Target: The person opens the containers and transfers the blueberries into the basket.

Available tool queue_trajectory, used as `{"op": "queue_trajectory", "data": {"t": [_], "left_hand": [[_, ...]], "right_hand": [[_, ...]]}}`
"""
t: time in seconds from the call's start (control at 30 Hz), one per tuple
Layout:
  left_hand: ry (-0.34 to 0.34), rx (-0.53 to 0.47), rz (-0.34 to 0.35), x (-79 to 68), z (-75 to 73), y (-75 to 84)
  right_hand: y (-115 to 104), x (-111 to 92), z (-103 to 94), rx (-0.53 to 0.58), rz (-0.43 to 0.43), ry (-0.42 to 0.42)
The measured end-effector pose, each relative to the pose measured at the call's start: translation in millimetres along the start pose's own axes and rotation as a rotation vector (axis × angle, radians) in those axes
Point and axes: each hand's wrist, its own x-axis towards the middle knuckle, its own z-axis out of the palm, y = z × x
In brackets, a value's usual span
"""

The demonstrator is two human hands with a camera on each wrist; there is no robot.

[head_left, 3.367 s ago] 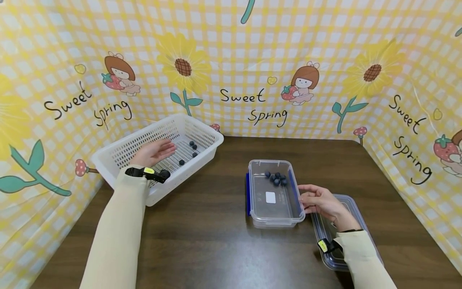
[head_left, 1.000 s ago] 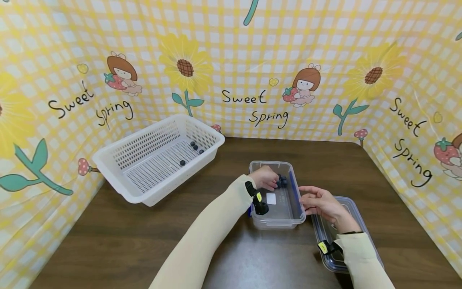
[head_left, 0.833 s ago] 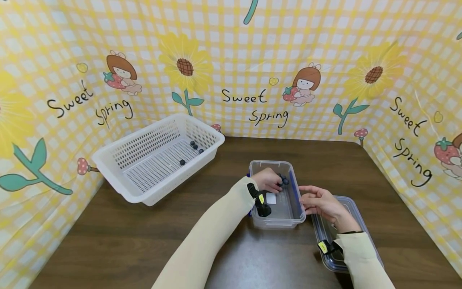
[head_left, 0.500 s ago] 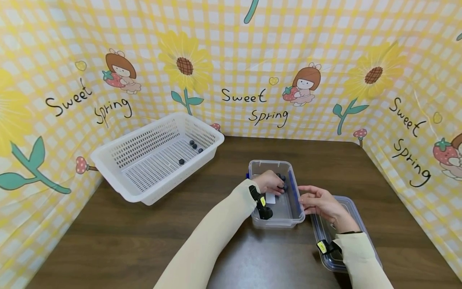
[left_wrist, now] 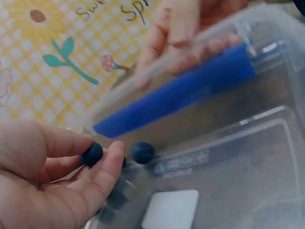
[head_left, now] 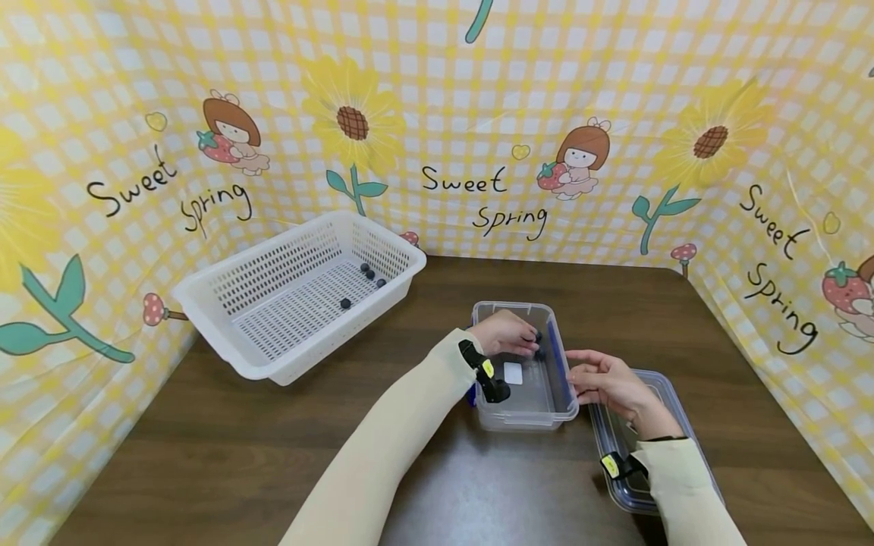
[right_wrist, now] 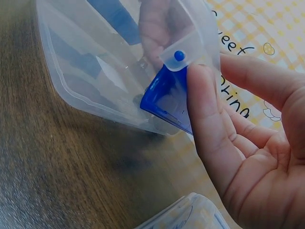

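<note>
White basket (head_left: 290,315): in the head view, perforated, standing back left on the brown table (head_left: 205,447), with four dark berries (head_left: 345,303) on its floor.
Clear box (head_left: 546,394): well apart from the basket, to its right, with the left hand (head_left: 507,334) reaching inside over more berries, partly hidden.
Right hand (head_left: 611,387): at the box's right wall, its wrist above a clear lid (head_left: 665,390).
Pinched berry (left_wrist: 91,153): in the left wrist view, the left thumb and fingertips nearly meet, with this one berry between them; a loose berry (left_wrist: 142,152) lies near a white label (left_wrist: 171,210).
Blue clasp (right_wrist: 164,93): in the right wrist view, the right thumb touches its edge, and the half-bent fingers hold the box there, a narrow gap between.
</note>
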Motion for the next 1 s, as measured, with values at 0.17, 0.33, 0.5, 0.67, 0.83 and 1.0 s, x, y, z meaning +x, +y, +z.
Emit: {"op": "queue_trajectory", "data": {"t": [0.17, 0.33, 0.5, 0.67, 0.83, 1.0], "left_hand": [[-0.092, -0.036, 0.002, -9.0, -7.4, 15.1], [-0.142, -0.040, 0.030, -17.8, -12.6, 27.0], [-0.160, -0.054, 0.044, -28.0, -18.1, 36.4], [-0.168, -0.046, 0.070, -39.3, -24.7, 46.5], [-0.156, -0.073, 0.094, -47.7, -34.2, 59.2], [-0.132, -0.085, 0.132, -58.0, -49.5, 73.8]], "right_hand": [[-1.4, -0.6, 0.3, -0.002, 0.006, 0.008], [-2.4, -1.1, 0.8, 0.005, 0.006, 0.009], [-2.1, -1.2, 1.5, 0.007, 0.011, 0.008], [-2.4, -1.1, 2.3, 0.001, 0.015, 0.008], [-3.5, -1.1, 2.6, -0.009, 0.021, 0.009], [-4.0, -2.1, 2.1, -0.018, 0.027, 0.014]]}}
